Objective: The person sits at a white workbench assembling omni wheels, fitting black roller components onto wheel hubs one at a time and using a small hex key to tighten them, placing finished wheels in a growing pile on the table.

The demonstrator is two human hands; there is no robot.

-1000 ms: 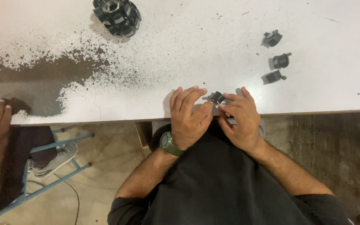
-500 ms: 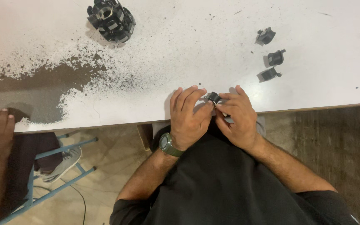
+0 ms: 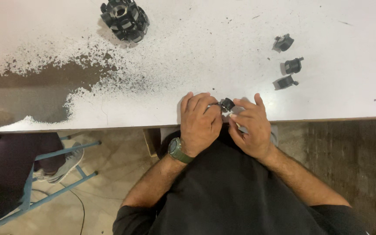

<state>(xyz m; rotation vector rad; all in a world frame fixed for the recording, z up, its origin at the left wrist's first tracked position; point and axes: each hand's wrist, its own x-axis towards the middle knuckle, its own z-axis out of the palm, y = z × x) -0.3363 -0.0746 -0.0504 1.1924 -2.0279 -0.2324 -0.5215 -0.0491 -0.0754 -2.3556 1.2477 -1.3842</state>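
Note:
A small dark metal part [image 3: 227,104] sits between my two hands at the near edge of the white table [image 3: 205,52]. My left hand [image 3: 200,124], with a green watch on the wrist, pinches it from the left. My right hand [image 3: 250,127] holds it from the right with thumb and fingers. Most of the part is hidden by my fingers.
Three small black parts [image 3: 282,42] [image 3: 293,66] [image 3: 284,82] lie in a column at the right. A large black toothed cutter body [image 3: 124,18] stands at the far left. A worn brown patch [image 3: 44,89] marks the tabletop. Another person's leg and a blue stool frame [image 3: 44,174] are at the lower left.
The other person's hand at the left table edge has gone out of view. My hands stay on the small part at the table edge.

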